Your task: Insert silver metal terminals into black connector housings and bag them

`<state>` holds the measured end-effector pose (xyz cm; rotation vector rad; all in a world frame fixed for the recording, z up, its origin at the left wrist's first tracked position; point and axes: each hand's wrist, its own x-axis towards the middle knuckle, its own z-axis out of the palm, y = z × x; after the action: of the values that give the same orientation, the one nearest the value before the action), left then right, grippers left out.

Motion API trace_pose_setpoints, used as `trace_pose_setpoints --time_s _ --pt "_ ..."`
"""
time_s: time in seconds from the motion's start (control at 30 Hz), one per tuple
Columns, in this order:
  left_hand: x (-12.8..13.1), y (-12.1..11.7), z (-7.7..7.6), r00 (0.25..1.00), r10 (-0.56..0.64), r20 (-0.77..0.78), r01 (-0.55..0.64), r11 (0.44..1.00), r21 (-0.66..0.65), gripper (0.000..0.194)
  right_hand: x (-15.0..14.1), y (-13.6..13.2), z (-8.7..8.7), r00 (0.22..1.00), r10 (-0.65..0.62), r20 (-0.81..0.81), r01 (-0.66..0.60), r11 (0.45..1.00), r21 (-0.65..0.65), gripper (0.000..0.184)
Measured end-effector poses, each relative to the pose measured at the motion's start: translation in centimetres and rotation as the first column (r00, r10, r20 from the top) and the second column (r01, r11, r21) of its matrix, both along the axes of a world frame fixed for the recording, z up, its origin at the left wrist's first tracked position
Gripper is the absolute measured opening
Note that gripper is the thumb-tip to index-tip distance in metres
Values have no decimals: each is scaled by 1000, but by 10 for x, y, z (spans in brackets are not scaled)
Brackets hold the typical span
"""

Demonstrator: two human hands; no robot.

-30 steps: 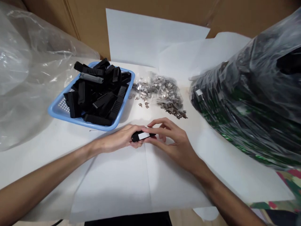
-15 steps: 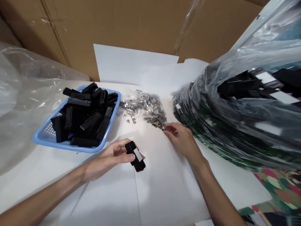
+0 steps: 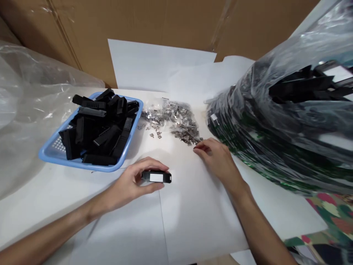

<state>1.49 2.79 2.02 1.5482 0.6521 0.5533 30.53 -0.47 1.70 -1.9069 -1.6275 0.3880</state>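
Observation:
My left hand (image 3: 135,180) grips a black plastic case (image 3: 167,177) between thumb and fingers, above the white table. A white label (image 3: 156,177) on its narrow side faces me. At the near edge of a pile of small metal clips (image 3: 190,138), my right hand (image 3: 216,156) is closed in a pinch. Whatever lies between its fingertips is too small to make out. Behind the clips is the clear plastic bag (image 3: 180,110) they spill from, and a few loose clips (image 3: 156,135) lie to its left.
On the left stands a blue basket (image 3: 79,167) heaped with black plastic parts (image 3: 103,134). A large clear bag (image 3: 248,129) of black parts bulges on the right. Cardboard (image 3: 165,22) closes off the back, and clear plastic sheeting (image 3: 24,110) hangs at far left.
My left hand has turned the black case so its labelled narrow side lies level towards me. My right hand has drawn slightly away from the clip pile. The view has shifted a little.

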Motion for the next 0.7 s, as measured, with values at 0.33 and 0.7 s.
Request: trace_pose_setpoints --time_s 0.33,0.7 --pt "4 -11 6 992 128 -11 -129 983 -127 36 -13 -12 15 955 119 -271 -100 991 85 8" --pt "3 -15 4 985 23 -169 -43 993 -113 49 -58 -23 15 769 338 -542 -273 941 199 24"
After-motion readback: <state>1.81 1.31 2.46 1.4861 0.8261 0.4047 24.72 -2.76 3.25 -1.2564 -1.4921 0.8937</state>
